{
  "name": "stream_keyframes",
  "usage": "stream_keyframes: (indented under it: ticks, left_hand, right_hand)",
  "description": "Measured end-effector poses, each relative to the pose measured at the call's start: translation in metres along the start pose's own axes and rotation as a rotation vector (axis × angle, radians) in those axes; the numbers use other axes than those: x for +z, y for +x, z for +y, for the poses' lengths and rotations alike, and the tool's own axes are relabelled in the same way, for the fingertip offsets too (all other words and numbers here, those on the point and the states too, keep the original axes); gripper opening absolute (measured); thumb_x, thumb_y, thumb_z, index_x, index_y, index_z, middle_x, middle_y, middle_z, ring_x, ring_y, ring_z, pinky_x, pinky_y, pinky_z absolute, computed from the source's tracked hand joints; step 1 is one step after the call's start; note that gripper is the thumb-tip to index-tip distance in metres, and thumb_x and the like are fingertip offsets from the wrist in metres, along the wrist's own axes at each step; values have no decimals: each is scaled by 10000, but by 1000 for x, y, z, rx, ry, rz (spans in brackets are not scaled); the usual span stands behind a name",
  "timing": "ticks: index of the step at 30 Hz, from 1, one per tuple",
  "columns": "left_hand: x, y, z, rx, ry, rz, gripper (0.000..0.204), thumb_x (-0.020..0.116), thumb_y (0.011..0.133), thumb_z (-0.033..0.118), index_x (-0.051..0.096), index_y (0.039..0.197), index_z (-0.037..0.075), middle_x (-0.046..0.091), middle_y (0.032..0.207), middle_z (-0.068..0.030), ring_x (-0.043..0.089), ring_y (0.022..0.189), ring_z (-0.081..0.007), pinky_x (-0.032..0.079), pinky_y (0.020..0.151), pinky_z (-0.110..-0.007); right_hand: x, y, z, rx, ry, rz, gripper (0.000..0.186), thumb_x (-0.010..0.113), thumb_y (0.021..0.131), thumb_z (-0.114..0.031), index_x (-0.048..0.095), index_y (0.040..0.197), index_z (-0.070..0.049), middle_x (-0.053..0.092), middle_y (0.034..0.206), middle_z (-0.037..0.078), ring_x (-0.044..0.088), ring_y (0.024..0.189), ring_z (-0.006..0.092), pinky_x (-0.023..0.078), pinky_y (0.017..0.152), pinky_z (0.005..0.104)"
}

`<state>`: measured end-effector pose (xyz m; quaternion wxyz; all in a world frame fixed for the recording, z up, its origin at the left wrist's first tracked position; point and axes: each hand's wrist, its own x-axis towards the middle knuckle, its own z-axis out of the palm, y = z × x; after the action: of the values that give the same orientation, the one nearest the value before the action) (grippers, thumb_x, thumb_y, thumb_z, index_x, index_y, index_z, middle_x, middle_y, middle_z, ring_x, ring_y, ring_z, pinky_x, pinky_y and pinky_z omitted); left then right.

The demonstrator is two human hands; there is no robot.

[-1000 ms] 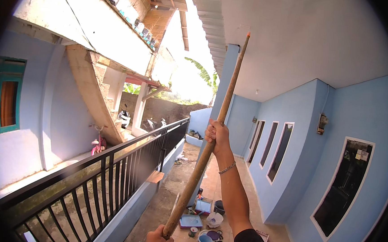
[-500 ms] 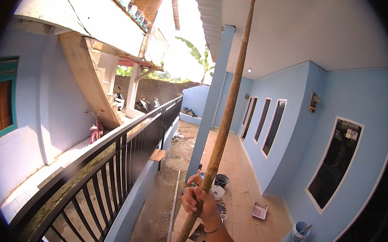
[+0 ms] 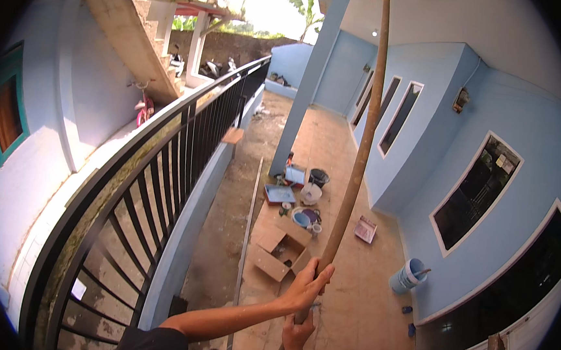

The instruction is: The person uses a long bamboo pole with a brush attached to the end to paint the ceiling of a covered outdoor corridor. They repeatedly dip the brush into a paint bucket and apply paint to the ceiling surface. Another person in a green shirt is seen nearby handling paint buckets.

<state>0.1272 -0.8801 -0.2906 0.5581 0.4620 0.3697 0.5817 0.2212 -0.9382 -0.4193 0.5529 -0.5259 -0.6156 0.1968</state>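
A long brown wooden or bamboo pole [image 3: 358,161] rises through the middle, leaning slightly right, with an orange tip at the picture's upper edge. My left hand [image 3: 306,286], its arm coming from a dark sleeve, grips the pole at its lower part. Just below, my right hand [image 3: 296,335] is closed round the same pole, a bracelet at its wrist. The pole's lower end runs out of the picture between my arms. Whatever is fixed beyond the orange tip is out of view.
On the tiled floor stand an open cardboard box [image 3: 283,248], a blue tray [image 3: 280,194], a black bucket [image 3: 319,177], a stained paint tray [image 3: 366,230] and a blue-white bucket [image 3: 408,277]. A black railing [image 3: 162,193] runs along the left, a blue post [image 3: 313,80] ahead.
My left hand has come into view and taken hold of the pole above my right hand. The view has tilted down, showing more floor, and the pole stands farther right.
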Motion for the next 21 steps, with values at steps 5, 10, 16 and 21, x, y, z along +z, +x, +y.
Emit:
stream_keyframes:
  ticks: [5,10,16,21]
  left_hand:
    - [44,-42,-90,101,155,334,427,583,1027,399,550,889,-4,496,580,-131,445,500,-209,367,490,-395]
    - [80,-75,-123,66,132,342,402,587,1034,366,545,863,4,439,568,-53,383,537,-112,332,479,-341]
    - [103,-45,-120,147,165,444,442,527,1056,417,511,845,29,487,603,-11,458,527,-105,397,478,-306]
    - [91,6,-50,10,-103,307,424,499,1052,466,467,838,101,432,572,37,442,419,-76,371,350,-266]
  right_hand:
    - [-71,-137,87,524,155,-279,191,721,915,-128,597,818,-19,578,603,11,552,498,127,432,504,303]
    - [-161,-255,124,840,40,-350,356,722,936,-182,566,644,-50,547,537,12,534,463,102,421,460,282]
    - [-225,-274,140,935,-140,-490,343,753,888,-247,628,665,-18,621,604,41,575,522,137,443,496,312]
    - [-188,-190,122,740,54,-423,289,748,906,-253,640,846,9,648,726,47,584,651,134,469,597,316]
